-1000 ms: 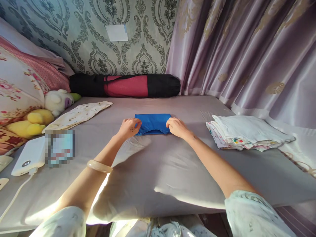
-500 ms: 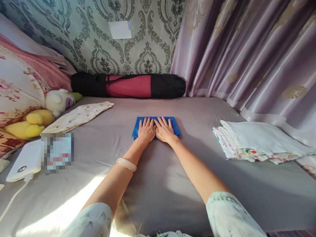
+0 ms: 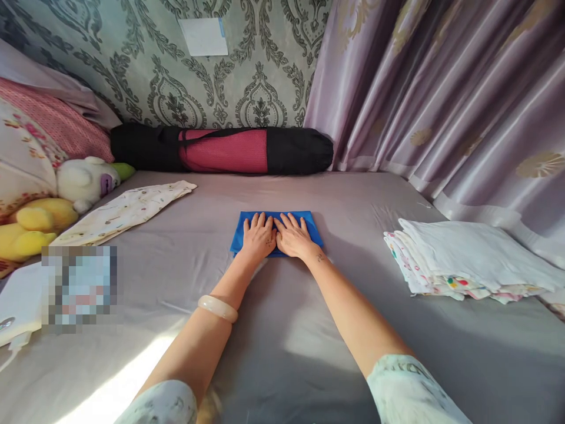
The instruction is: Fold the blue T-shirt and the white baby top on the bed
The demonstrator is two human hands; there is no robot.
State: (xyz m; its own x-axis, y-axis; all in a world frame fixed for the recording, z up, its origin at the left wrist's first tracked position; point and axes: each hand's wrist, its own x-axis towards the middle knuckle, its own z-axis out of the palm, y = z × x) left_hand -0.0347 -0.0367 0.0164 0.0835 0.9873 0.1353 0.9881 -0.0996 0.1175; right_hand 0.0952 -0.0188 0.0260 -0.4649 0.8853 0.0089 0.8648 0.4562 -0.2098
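Note:
A folded blue cloth or sheet (image 3: 237, 240) lies flat on the grey bed sheet (image 3: 353, 294) in the middle of the head view; its exact kind I cannot make out. My left hand (image 3: 258, 235) rests palm down on its left half, fingers stretched out and a little apart. On the right half lies my right hand (image 3: 292, 235), also flat with fingers spread. The thumbs are close together near the cloth's centre. Both hands hide much of the blue surface. A pale bangle (image 3: 218, 308) circles my left forearm.
Folded white cloths (image 3: 477, 253) are stacked at the right. A black and red roll bag (image 3: 225, 151) lies along the wall. At the left are a patterned cloth (image 3: 132, 212), plush toys (image 3: 79, 179) and a white device (image 3: 24, 294) with a cable. Curtains (image 3: 397, 88) hang at right.
The camera view has shifted slightly, so the things at the left sit further left. Both hands stay flat on the blue cloth, with little visible movement.

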